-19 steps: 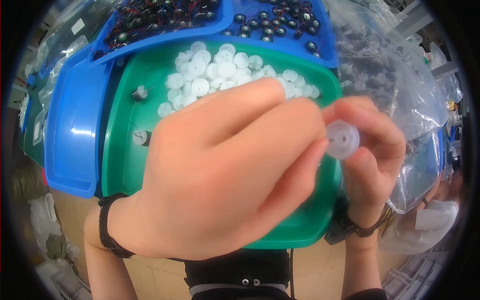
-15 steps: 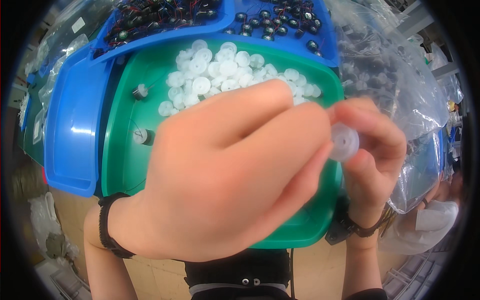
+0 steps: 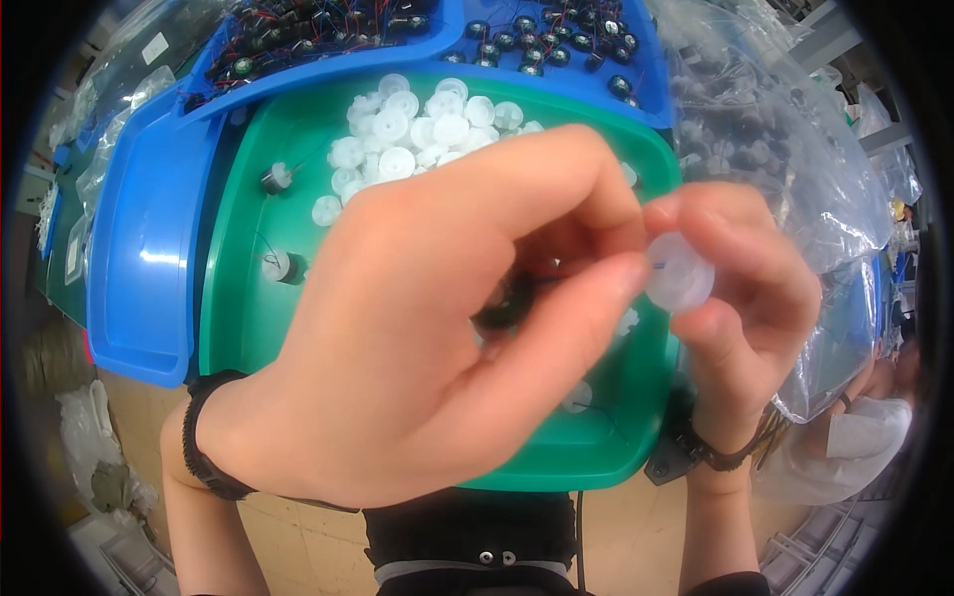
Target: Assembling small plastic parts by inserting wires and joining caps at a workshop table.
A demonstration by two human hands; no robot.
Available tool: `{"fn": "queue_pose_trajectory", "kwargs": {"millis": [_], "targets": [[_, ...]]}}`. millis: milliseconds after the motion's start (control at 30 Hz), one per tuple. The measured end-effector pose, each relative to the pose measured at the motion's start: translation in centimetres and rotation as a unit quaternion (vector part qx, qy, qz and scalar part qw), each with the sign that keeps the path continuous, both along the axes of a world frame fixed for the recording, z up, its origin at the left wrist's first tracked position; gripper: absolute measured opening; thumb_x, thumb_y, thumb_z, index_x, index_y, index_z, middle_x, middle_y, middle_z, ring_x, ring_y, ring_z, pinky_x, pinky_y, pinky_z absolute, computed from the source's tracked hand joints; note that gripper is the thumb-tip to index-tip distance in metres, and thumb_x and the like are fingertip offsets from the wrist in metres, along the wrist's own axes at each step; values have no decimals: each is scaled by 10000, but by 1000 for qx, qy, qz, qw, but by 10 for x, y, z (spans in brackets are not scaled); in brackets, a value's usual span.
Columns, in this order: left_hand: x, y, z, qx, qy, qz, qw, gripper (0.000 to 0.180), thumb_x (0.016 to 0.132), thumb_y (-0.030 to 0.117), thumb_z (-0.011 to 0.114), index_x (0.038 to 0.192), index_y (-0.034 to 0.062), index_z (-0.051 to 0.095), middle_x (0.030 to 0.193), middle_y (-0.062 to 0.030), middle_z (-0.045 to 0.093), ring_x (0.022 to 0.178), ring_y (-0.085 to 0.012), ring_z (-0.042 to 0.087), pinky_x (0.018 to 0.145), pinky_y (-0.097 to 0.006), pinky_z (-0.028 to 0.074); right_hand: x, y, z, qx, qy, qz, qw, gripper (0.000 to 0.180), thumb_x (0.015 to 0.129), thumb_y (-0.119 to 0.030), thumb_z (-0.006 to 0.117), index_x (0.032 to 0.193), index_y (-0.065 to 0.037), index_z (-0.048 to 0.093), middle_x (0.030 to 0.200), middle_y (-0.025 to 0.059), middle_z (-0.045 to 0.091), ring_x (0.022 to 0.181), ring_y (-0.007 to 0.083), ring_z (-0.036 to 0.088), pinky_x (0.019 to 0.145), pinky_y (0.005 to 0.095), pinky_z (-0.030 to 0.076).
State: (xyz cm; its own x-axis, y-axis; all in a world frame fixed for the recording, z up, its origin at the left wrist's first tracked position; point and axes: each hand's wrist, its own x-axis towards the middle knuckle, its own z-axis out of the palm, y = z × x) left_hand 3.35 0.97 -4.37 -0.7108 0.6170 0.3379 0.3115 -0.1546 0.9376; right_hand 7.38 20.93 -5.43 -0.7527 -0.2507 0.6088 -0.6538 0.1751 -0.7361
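Threading now, it seemed: the left hand, curled round a dark part, pinched a wire at the white disc gripped in the right hand's fingertips over the green tray's edge, demanding steady aim.

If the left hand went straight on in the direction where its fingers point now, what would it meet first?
Most likely the whitish plastic disc held in the right hand; it appears just beyond the fingers of the left hand, though exact depth is unclear.
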Motion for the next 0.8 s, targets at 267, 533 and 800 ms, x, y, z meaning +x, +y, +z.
{"fn": "queue_pose_trajectory", "kwargs": {"millis": [267,533,800], "targets": [[12,10,15,113,-233,21,966,129,836,-3,488,940,-64,536,798,-95,569,640,-102,533,530,-208,481,-1,9,2,13,35,-7,999,374,773,-218,681,1099,-73,570,1059,187,550,887,244,557,801,324,442],[9,4,8,75,-90,46,992,93,836,-36,494,903,-84,538,815,-120,558,640,-113,536,511,-205,455,1,8,4,19,33,-14,999,360,772,-182,680,1107,-110,571,1056,177,528,863,244,563,763,314,472],[21,19,17,-19,-78,169,982,95,845,-76,478,920,-94,534,843,-114,559,659,-114,541,523,-199,459,4,4,6,21,31,-22,999,334,758,-170,692,1067,-118,579,1041,163,525,864,241,564,757,314,478]]}}
